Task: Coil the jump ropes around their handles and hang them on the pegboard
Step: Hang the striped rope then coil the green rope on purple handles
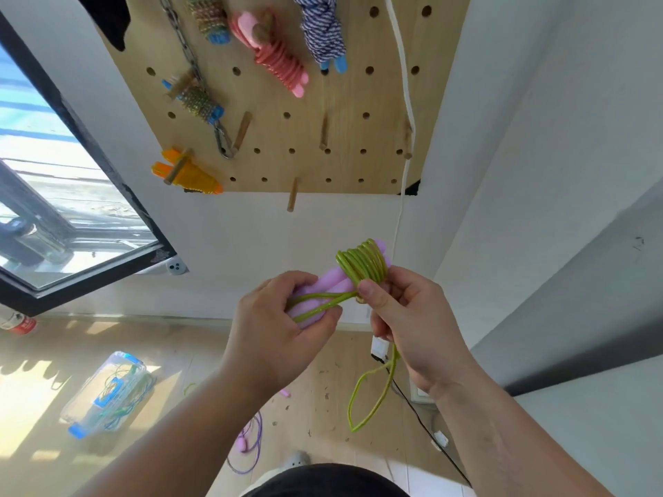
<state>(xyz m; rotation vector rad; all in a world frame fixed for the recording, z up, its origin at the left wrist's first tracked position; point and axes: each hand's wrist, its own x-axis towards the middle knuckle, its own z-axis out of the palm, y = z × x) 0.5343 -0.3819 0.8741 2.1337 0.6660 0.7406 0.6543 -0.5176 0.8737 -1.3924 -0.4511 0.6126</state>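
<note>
My left hand [276, 328] grips two lilac handles [324, 286] held side by side, with green strands crossing under its fingers. Several turns of green rope [362, 261] are coiled round the handles' far end. My right hand [405, 317] pinches the green rope just below the coil, and a loose loop [369, 399] hangs down from it. The wooden pegboard [358, 95] is on the wall above, with a bare peg [292, 194] at its lower edge.
Coiled ropes hang on the board: pink [280, 62], blue-white [324, 34], orange [190, 172] and several others. A white cord [405, 102] runs down its right side. On the floor lie a clear box [107, 392] and a purple rope [249, 443]. A window stands at left.
</note>
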